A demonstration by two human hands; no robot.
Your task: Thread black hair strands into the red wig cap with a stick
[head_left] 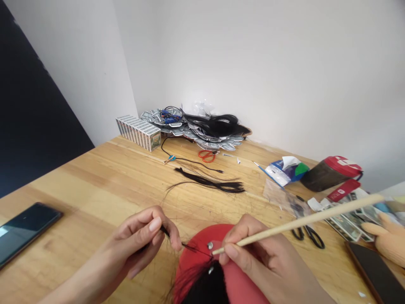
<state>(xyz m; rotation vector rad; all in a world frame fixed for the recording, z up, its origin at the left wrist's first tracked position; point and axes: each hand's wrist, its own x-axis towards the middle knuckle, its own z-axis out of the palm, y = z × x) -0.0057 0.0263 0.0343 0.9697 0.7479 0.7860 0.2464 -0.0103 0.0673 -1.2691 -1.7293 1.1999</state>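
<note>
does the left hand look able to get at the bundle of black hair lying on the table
Probably yes: nothing solid seems to stand on the tabletop between the left hand and the bundle, though the hand pinches a black strand that it would likely have to release first.

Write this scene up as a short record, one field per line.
Left hand: pinches a thin black hair strand
Right hand: grips a pale stick, tip close to the strand; contact unclear
Worked piece: red rounded form with black hair against it
Table behind: loose hair bundle, row of small boxes
Left edge: dark phone
Right rear: red-lidded container
</note>
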